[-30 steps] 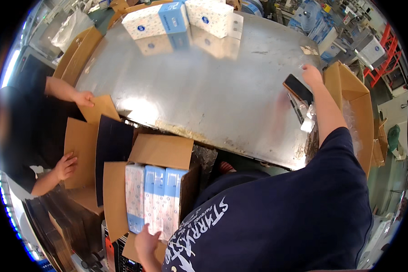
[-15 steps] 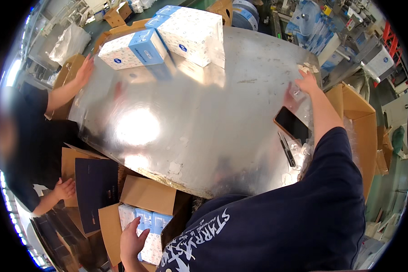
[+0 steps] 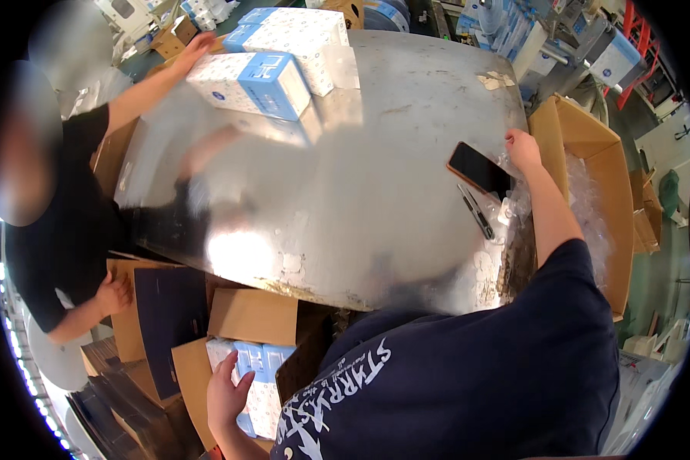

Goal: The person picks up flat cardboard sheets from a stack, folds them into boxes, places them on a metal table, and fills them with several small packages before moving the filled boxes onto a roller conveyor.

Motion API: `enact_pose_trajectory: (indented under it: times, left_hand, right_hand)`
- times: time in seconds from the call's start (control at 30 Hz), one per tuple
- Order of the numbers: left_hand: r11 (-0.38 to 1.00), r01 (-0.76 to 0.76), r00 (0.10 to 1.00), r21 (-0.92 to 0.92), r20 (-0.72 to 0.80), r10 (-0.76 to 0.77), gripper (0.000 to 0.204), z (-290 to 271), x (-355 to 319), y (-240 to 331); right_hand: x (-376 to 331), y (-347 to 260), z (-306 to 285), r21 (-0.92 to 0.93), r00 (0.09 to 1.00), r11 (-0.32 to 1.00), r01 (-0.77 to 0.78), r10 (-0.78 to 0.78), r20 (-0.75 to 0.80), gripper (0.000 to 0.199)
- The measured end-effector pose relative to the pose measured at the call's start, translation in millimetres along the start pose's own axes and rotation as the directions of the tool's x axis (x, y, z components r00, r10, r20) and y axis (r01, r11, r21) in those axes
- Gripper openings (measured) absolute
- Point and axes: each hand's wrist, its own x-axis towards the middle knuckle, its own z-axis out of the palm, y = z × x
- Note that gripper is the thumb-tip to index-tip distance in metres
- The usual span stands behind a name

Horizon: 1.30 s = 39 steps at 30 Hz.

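Observation:
My left hand hovers at the open cardboard carton by my front left, fingers apart. Wrapped tissue packs, white and blue, fill that carton. Over the right edge of the metal table my right hand has its fingers curled in; whatever it may hold is hidden. Nearest to it are a dark phone, a utility knife and crumpled clear plastic film. At the table's far left, two white-and-blue pack bundles stand side by side.
The shiny metal table has worn edges. On the left a co-worker reaches one hand toward the bundles; the other hand is by a dark-sided carton. A tall carton with clear plastic film stands right.
My right hand has drawn back nearer along the table edge, its fingers curling in. The co-worker leans in, and their far hand now reaches behind the front bundle, which sits turned.

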Motion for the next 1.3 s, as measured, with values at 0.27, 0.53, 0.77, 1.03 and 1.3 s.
enact_pose_trajectory:
  times: [0.27, 0.53, 0.77, 1.03, 1.3]
  left_hand:
    - [0.990, -0.094, 0.954, -0.108, -0.293, 0.058, 0.038, 23.5, -67.6, -53.2]
    - [0.026, -0.013, 0.996, -1.000, -0.010, 0.093, 0.053, 36.4, -50.5, 0.1]
    - [-0.352, -0.081, 0.994, -0.933, -0.100, 0.036, 0.043, 57.0, -119.9, -75.4]
    - [0.173, 0.083, 0.855, -0.981, -0.019, -0.518, 0.038, 143.2, -136.1, -200.6]
    - [0.763, 0.056, 0.669, -0.643, -0.544, -0.507, 0.048, 156.6, -120.2, -216.2]
  right_hand:
    - [-28.6, -152.1, -54.0, 0.387, 0.955, 0.891, 0.235, -0.138, -0.263, 0.016]
    - [-330.1, -452.6, -21.3, 0.914, 0.231, 0.265, -0.307, -0.911, 0.342, 0.022]
    - [-440.5, -475.3, -15.6, 0.997, -0.089, -0.066, 0.045, -0.994, -0.061, 0.024]
    - [-417.3, -468.2, -7.0, 0.656, -0.112, 0.273, 0.704, -0.869, 0.481, 0.040]
    - [-409.6, -456.5, -0.5, 0.729, -0.266, 0.571, 0.378, -0.687, 0.676, 0.039]
